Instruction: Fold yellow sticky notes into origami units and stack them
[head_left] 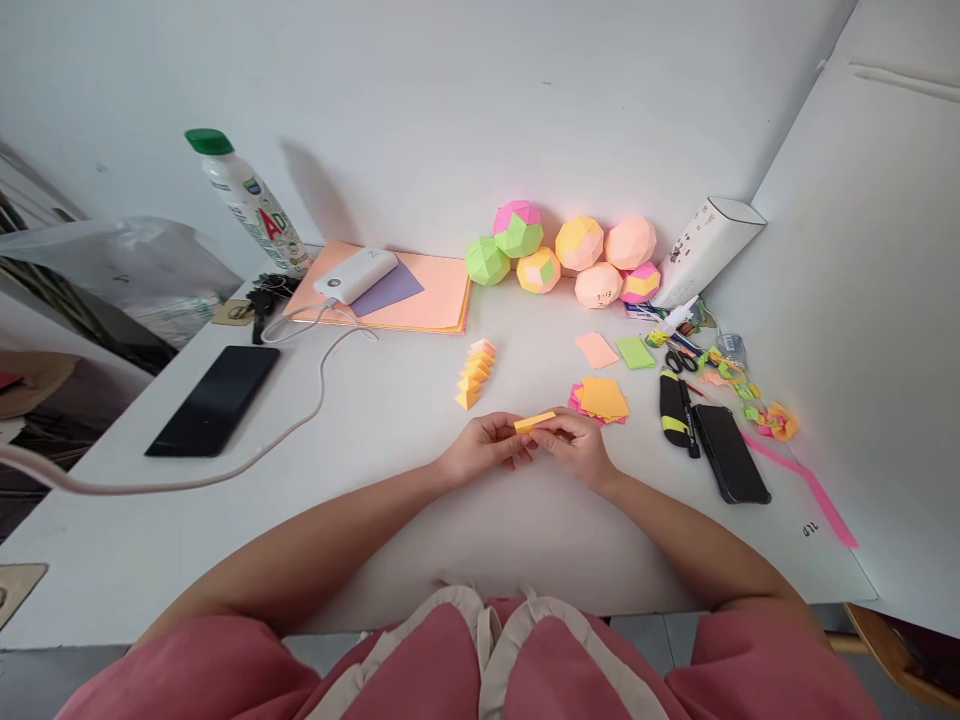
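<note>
Between my two hands is a narrow folded strip of orange paper [535, 422], tilted up slightly to the right. My left hand [484, 443] pinches its left end, and my right hand [576, 447] grips its right part with the thumb in front. Just behind my right hand lies a stack of orange and pink paper squares [604, 398]. Farther back are a peach sheet [597, 350] and a green sheet [636, 352]. A row of folded orange and peach paper pieces [475, 374] stands behind my left hand.
Several faceted paper balls [580, 243] rest along the back wall. A black phone [214, 401], a white cable [319, 395], a power bank [356, 275] and a bottle [255, 210] are at left. Scissors [681, 361], a cutter [673, 408] and another phone [731, 454] lie at right.
</note>
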